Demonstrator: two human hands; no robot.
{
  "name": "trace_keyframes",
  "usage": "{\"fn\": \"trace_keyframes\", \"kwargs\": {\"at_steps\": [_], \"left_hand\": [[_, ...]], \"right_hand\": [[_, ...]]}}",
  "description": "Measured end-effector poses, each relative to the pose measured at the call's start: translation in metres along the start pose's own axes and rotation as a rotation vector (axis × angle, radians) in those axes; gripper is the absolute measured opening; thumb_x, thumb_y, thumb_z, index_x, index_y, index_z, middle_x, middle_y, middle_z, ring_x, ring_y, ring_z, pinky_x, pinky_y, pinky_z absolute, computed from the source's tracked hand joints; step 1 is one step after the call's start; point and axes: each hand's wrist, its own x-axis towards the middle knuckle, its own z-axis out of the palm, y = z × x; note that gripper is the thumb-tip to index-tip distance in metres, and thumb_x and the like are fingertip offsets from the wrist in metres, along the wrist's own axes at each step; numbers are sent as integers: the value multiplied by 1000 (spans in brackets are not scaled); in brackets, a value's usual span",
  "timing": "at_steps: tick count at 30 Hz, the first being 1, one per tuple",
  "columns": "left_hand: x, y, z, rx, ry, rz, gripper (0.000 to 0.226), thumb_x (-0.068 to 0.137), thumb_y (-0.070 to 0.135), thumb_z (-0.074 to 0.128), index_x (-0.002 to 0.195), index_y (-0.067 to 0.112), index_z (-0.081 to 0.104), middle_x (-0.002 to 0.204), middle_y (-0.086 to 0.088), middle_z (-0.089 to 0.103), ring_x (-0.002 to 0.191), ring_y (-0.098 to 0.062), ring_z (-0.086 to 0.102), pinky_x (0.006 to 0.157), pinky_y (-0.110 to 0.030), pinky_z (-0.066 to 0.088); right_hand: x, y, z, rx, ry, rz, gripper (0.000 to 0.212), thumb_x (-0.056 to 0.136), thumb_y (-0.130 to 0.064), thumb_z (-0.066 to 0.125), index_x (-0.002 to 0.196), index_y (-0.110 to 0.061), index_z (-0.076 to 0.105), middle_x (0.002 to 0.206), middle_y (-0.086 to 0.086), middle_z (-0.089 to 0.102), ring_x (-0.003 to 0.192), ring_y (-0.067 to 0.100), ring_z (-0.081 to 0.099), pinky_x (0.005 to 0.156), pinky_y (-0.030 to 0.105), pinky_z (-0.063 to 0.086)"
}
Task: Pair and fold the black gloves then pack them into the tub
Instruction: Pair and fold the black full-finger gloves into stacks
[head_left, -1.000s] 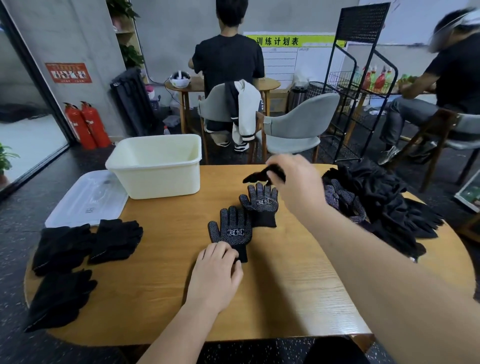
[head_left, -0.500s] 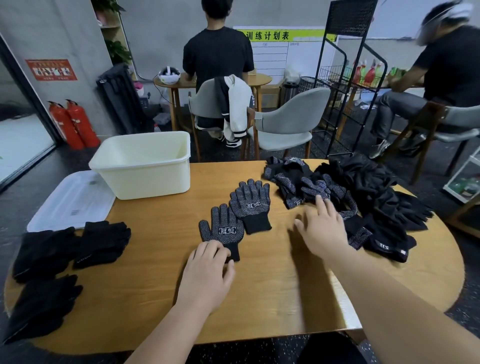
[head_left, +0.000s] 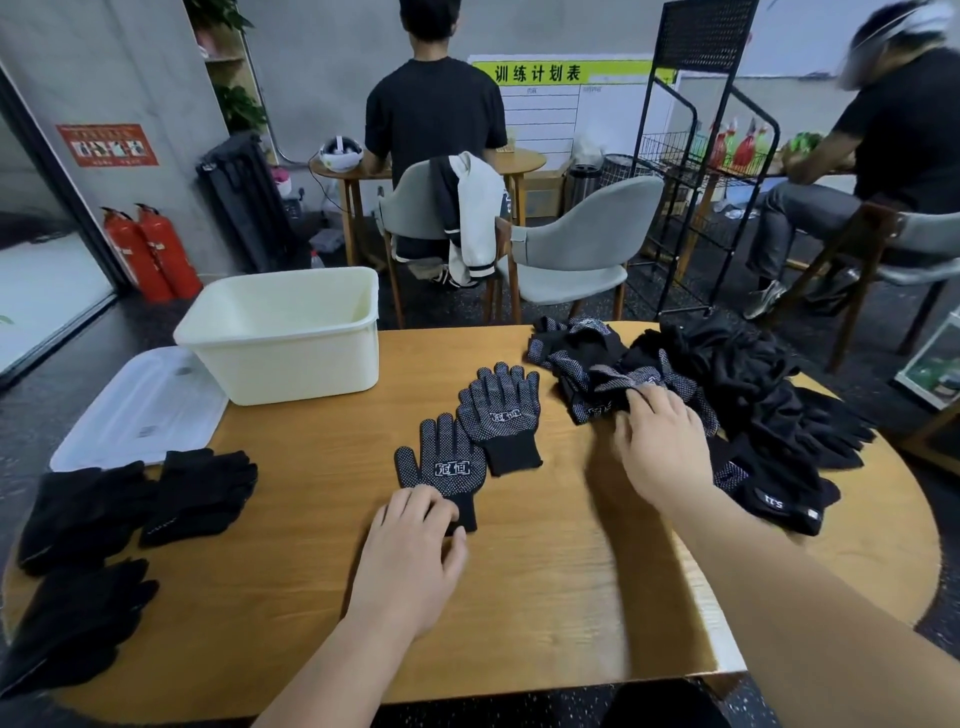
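Observation:
Two black dotted gloves lie flat mid-table, palms up: a near one (head_left: 441, 467) and a far one (head_left: 504, 415) partly overlapping it. My left hand (head_left: 415, 551) rests on the near glove's cuff, fingers spread. My right hand (head_left: 660, 447) reaches into the heap of black gloves (head_left: 737, 395) at the right, its fingertips on a dotted glove (head_left: 608, 387); whether it grips that glove is unclear. The cream tub (head_left: 291, 358) stands at the back left with nothing visible inside.
The tub's clear lid (head_left: 140, 405) lies left of the tub. Three folded black glove bundles (head_left: 135, 504) sit at the table's left edge. Chairs, a wire rack and two other people are beyond the table's far side.
My right hand dropped the glove it held over the table, came down near the table, then moved right and forward onto the heap. My left hand stayed on the near glove's cuff.

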Motion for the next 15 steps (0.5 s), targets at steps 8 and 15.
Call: {"fn": "trace_keyframes", "kwargs": {"at_steps": [8,15], "left_hand": [[-2,0,0,4,3,1,23,102,42,49,108,28,66,112,16,48,109,-12,47,94,-32,47],[-3,1,0,-9,25,0,28,100,43,44,107,27,66,112,14,50,109,-13,49,94,-35,48]], "right_hand": [[-57,-44,16,75,-128,-208,49,99,-31,59,147,-22,55,150,1,56,136,27,52,105,41,46],[-66,-32,27,12,2,-93,43,92,-35,45,119,-18,74,122,1,69,122,28,58,108,45,39]]}}
